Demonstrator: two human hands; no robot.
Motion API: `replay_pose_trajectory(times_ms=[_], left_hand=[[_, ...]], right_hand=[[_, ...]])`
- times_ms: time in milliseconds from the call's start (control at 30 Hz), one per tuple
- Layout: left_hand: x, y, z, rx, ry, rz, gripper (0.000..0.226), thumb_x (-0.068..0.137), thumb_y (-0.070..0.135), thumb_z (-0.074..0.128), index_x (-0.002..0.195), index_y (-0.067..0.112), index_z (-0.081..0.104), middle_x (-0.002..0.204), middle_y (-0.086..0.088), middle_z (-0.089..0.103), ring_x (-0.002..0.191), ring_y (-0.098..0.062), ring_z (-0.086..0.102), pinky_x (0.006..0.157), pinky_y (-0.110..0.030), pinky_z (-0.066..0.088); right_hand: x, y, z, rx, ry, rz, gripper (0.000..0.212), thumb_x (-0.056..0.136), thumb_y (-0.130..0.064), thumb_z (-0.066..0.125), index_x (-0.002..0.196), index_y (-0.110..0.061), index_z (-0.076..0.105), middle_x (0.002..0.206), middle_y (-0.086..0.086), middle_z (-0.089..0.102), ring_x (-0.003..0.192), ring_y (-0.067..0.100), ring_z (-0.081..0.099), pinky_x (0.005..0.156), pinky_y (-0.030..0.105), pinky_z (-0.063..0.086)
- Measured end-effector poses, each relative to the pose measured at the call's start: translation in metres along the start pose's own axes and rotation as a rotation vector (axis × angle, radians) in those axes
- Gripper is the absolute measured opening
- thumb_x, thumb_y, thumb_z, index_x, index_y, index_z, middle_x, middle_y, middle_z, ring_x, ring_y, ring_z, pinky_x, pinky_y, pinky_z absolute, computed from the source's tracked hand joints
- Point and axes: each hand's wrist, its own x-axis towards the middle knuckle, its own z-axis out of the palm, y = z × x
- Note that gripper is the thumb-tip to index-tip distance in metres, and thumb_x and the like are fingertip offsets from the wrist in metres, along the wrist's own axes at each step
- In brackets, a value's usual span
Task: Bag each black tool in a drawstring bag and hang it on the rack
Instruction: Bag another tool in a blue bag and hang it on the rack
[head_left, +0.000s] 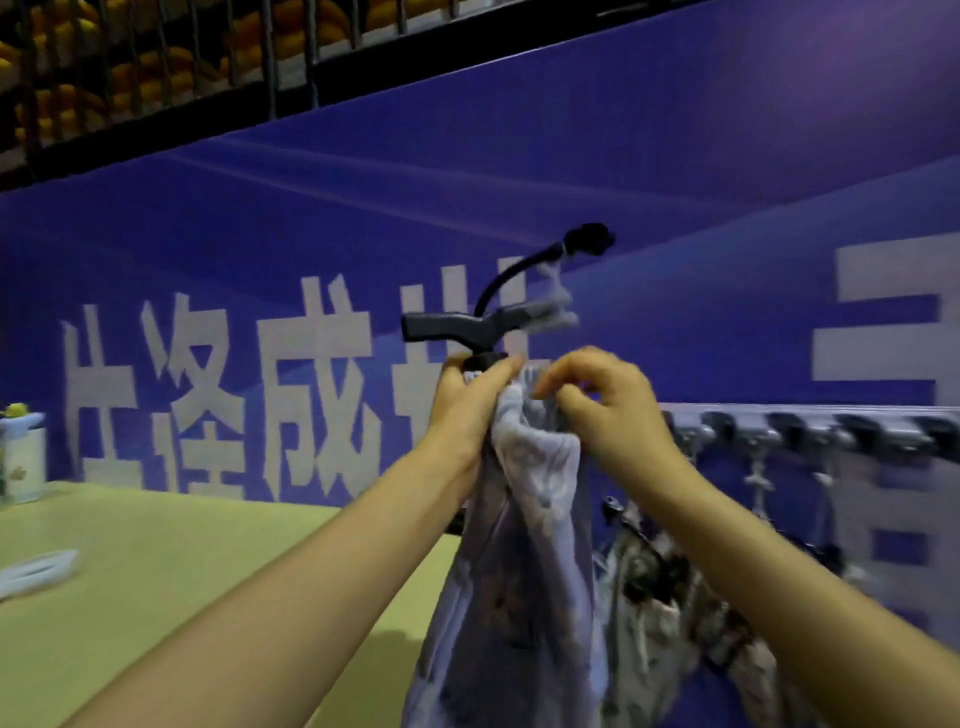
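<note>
A black tool (457, 325) with a T-shaped handle and a curved hose sticks up out of a pale patterned drawstring bag (519, 545) held in the air. My left hand (470, 402) grips the bag's neck around the tool's shaft. My right hand (605, 402) pinches the bag's gathered rim on the other side. A bit of light cord (558, 299) hangs near the hose. Behind and to the right, a rack of hooks (810, 434) on the blue wall carries another patterned bag (670, 587).
A yellow-green table (156, 571) lies at lower left with a white object (34, 571) on it and a small container (21, 457) at the far left. A blue banner (571, 156) with white characters covers the wall. Dark shelving (156, 67) runs above.
</note>
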Motion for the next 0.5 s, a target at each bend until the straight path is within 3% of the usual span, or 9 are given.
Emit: replay_pose_trajectory(times_ms=[133,233,367,500], left_hand=[[-0.007,-0.036,0.057,-0.101,-0.143,-0.131,0.026,0.086,0.017,0.065,0.104,0.008,0.048,0.078,-0.009,0.062,0.072,-0.023,0.062,0.078,-0.042,0.055],[-0.014,-0.062,0.097,-0.11,-0.227,-0.216,0.02,0.086,0.019,0.066,0.092,0.012,0.049,0.079,-0.011,0.061,0.072,-0.024,0.062,0.073,-0.04,0.054],[-0.022,-0.095,0.142,-0.238,-0.348,-0.375,0.017,0.086,0.016,0.062,0.093,0.006,0.05,0.048,-0.007,0.057,0.042,-0.019,0.058,0.046,-0.027,0.048],[-0.023,-0.123,0.171,-0.21,-0.384,-0.441,0.046,0.084,0.02,0.066,0.122,-0.002,0.055,0.079,-0.017,0.065,0.064,-0.027,0.064,0.057,-0.03,0.053]], right_hand=[[-0.021,0.037,-0.041,-0.015,-0.125,0.264,0.015,0.09,-0.021,0.056,0.076,-0.019,0.062,0.069,-0.002,0.064,0.066,0.013,0.06,0.068,0.033,0.05],[-0.039,0.059,-0.071,-0.068,-0.133,0.387,0.036,0.088,-0.041,0.059,0.066,-0.013,0.054,0.053,-0.006,0.056,0.057,0.012,0.055,0.06,0.03,0.045],[-0.054,0.072,-0.108,0.108,-0.08,0.612,0.042,0.091,-0.043,0.054,0.067,-0.008,0.059,0.058,0.006,0.057,0.056,0.016,0.055,0.059,0.026,0.045],[-0.068,0.089,-0.137,-0.066,-0.232,0.664,0.031,0.092,-0.025,0.054,0.063,-0.014,0.055,0.059,-0.001,0.052,0.057,0.011,0.048,0.06,0.025,0.04]])
